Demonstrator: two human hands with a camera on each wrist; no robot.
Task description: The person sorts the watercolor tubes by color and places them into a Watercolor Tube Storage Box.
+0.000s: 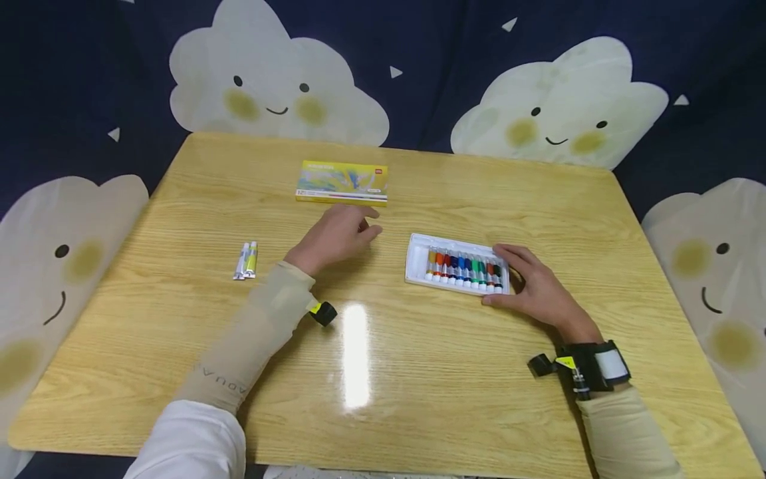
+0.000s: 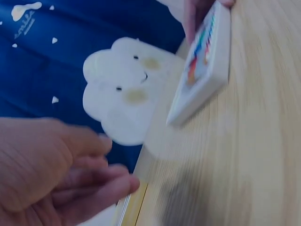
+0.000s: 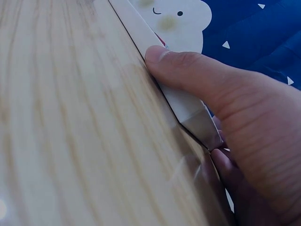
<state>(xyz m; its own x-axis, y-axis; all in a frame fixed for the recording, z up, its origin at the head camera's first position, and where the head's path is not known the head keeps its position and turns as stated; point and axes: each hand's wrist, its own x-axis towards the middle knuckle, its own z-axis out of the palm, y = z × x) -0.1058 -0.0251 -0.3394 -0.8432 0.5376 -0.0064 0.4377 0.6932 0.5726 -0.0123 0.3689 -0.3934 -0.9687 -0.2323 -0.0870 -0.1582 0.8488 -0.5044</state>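
A white plastic tray (image 1: 419, 259) lies on the table, with a row of several small paint tubes (image 1: 461, 267) in different colours inside. My right hand (image 1: 538, 289) grips the tray's right end, thumb along the near side and fingers at the far side. In the right wrist view the thumb (image 3: 183, 70) presses the tray's side wall (image 3: 183, 101) close to the wood. My left hand (image 1: 338, 236) is over the table left of the tray, holding nothing, its fingers (image 2: 101, 188) loosely bent. Just beyond it lies a yellow paint box (image 1: 342, 183).
Two paint tubes (image 1: 245, 259), one whitish and one yellow, lie side by side left of my left hand. The wooden table (image 1: 479, 399) backs onto a dark blue cloth (image 1: 419, 40) printed with clouds.
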